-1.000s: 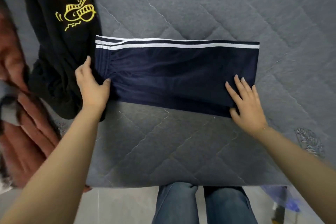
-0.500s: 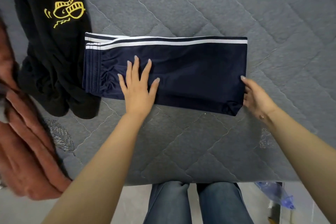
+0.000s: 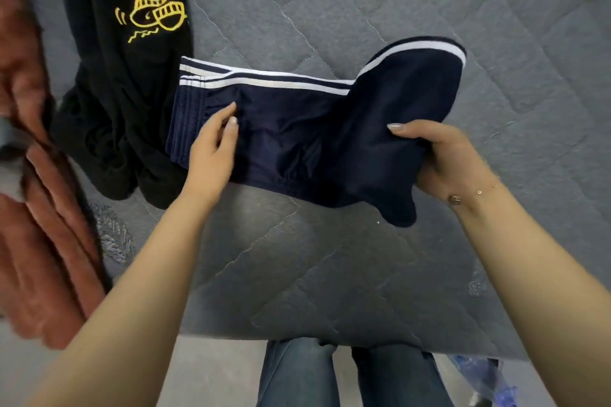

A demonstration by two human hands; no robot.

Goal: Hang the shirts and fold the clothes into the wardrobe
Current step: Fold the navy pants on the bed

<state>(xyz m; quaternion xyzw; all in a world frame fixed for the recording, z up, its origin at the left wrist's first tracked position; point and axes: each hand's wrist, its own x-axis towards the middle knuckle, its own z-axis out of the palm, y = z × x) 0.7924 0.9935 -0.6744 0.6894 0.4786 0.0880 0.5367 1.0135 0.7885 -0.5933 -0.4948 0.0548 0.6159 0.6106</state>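
Shorts: navy shorts [image 3: 291, 139] lie lengthwise along my mattress's near edge [image 3: 330, 291], waistband left.
Right hand [image 3: 453, 162]: grips the lifted right end.
Left hand [image 3: 211, 152]: straight fingers press the waistband end.

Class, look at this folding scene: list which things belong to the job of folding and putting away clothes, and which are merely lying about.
Part of the job:
- navy striped trousers, right end lifted by the right hand, left hand on the waistband end
- black printed shirt
- rust-red garment

Just lying about:
- grey quilted mattress
- blue plastic item on the floor
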